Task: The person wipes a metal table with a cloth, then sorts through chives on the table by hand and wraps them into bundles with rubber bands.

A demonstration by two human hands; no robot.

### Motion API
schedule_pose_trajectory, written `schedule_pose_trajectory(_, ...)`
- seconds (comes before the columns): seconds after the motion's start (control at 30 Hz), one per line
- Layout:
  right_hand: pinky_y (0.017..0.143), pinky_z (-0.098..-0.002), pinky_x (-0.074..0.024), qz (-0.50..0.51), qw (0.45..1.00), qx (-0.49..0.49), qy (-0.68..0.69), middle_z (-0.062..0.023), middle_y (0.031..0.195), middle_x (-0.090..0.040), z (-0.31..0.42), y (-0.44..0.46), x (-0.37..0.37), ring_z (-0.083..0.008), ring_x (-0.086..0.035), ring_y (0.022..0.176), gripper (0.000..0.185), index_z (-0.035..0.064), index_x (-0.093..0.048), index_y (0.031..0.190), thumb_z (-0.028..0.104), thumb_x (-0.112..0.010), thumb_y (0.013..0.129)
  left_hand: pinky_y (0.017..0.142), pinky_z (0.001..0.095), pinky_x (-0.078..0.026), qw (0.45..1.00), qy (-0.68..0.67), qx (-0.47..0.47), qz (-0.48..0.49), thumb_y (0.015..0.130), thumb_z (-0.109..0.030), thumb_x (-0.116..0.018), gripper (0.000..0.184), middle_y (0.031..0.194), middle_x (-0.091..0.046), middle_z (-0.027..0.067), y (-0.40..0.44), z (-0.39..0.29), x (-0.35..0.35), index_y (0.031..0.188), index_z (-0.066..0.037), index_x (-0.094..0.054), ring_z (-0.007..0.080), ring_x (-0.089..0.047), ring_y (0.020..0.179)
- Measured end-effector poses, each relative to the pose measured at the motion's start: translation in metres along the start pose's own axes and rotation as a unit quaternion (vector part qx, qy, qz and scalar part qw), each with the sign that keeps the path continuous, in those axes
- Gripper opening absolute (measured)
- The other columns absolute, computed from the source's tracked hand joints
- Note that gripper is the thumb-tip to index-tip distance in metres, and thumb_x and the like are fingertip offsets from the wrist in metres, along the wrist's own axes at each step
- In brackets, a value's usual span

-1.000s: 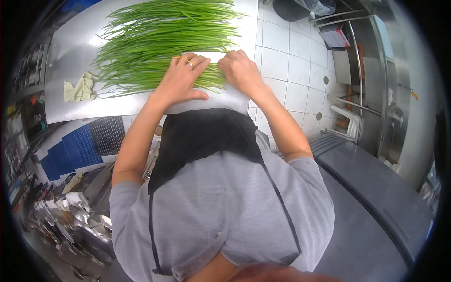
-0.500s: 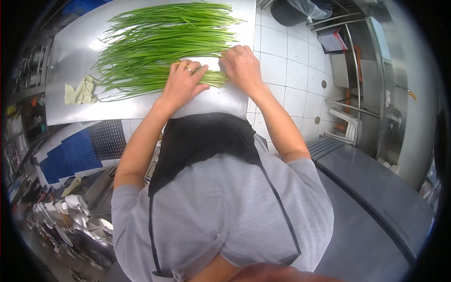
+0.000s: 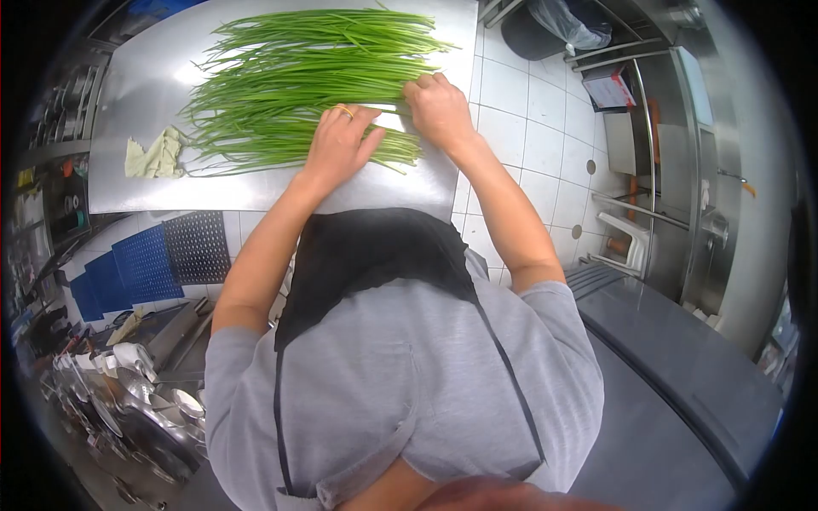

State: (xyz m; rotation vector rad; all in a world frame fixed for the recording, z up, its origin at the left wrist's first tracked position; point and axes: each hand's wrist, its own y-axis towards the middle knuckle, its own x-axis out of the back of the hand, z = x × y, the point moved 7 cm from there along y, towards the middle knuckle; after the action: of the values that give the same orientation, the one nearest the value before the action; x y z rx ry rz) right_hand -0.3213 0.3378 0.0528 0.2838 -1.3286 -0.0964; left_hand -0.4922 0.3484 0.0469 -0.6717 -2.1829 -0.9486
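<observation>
Long green chives (image 3: 298, 81) lie side by side in rough bunches on a steel table (image 3: 153, 89), pale stem ends to the right. My left hand (image 3: 342, 143) rests on the near bunch, thumb spread away from the fingers. A yellow band circles one of its fingers. At the stem ends, my right hand (image 3: 440, 111) has its fingers curled together against the chives; its fingertips are partly hidden. A few stems stretch between the two hands. Left of the leaf tips lies a crumpled pale cloth (image 3: 155, 155).
The table's right edge is just beyond my right hand, above a white tiled floor (image 3: 503, 119). A dark bin (image 3: 528, 34) stands at the upper right. Steel racks (image 3: 639, 128) line the right side. Blue mats (image 3: 146, 260) and metal utensils (image 3: 141, 392) are at the left.
My right hand has shifted slightly up along the stem ends. My left hand's fingers are drawn a little closer to the near bunch's upper side. The view has shifted slightly.
</observation>
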Motion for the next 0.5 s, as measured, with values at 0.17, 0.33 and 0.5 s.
schedule_pose_trajectory(0.17, 0.075, -0.0440, -0.0580, -0.052, 0.999, -0.002, -0.016, -0.0105, 0.088, -0.068, 0.007, 0.003, 0.024, -0.0322, -0.066, 0.090, 0.012, 0.0059, -0.069, 0.092, 0.005, -0.069, 0.080, 0.096, 0.0471, -0.047, 0.998, -0.008, 0.026, -0.059, 0.091, -0.016, -0.076, 0.042, 0.121, -0.066, 0.0151, 0.008, 0.001, 0.008, 0.131, -0.006, -0.066, 0.0363, -0.060, 0.109)
schedule_pose_trajectory(0.33, 0.077, -0.0428, -0.0552, -0.068, 0.994, -0.015, 0.085, -0.0077, 0.086, -0.071, 0.024, 0.008, 0.068, -0.0313, -0.066, 0.084, 0.004, 0.0068, -0.069, 0.090, 0.009, -0.072, 0.090, 0.102, 0.0474, -0.043, 0.992, 0.116, -0.012, -0.057, 0.089, -0.015, -0.075, 0.039, 0.128, -0.064, 0.0126, 0.048, -0.010, 0.030, 0.128, -0.013, -0.071, 0.0345, -0.058, 0.115)
schedule_pose_trajectory(0.5, 0.075, -0.0458, -0.0540, -0.077, 0.982, -0.039, 0.167, -0.0119, 0.087, -0.070, 0.019, -0.011, 0.088, -0.0350, -0.065, 0.086, 0.004, 0.0064, -0.070, 0.092, 0.006, -0.070, 0.088, 0.096, 0.0448, -0.044, 0.997, 0.070, -0.007, 0.044, 0.092, -0.014, -0.069, 0.016, 0.106, -0.072, 0.0061, 0.045, 0.045, 0.044, 0.106, -0.009, -0.073, 0.0293, -0.064, 0.108)
